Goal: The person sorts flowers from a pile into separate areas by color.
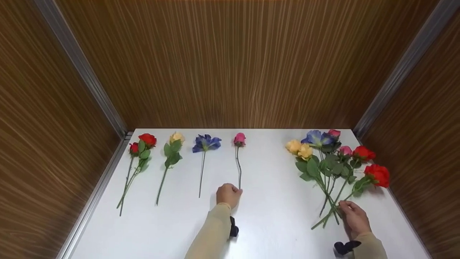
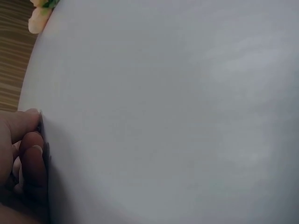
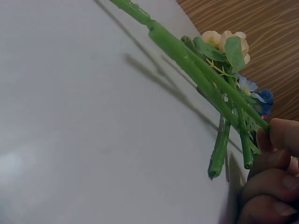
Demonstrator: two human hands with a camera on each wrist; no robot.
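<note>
My left hand (image 1: pixel 229 195) pinches the lower stem of a pink rose (image 1: pixel 240 139) lying on the white table. In the left wrist view the fingertips (image 2: pixel 32 148) press together close to the surface; the stem is barely visible there. At the right, my right hand (image 1: pixel 355 217) pinches a green stem (image 3: pixel 205 70) between thumb and finger, that of the nearest large red rose (image 1: pixel 376 175). Under and beside it lies a loose group of crossed stems with yellow flowers (image 1: pixel 305 151), a blue flower (image 1: pixel 316 138), pink roses (image 1: pixel 345 150) and another red rose (image 1: pixel 363 153).
Left of my left hand, a blue flower (image 1: pixel 205 143), a yellow flower (image 1: pixel 177 138) and red roses (image 1: pixel 147 139) lie spaced in a row. Wood-patterned walls (image 1: pixel 230 64) with metal corner posts (image 1: pixel 399 61) enclose the white table (image 1: pixel 273 201) at the back and sides.
</note>
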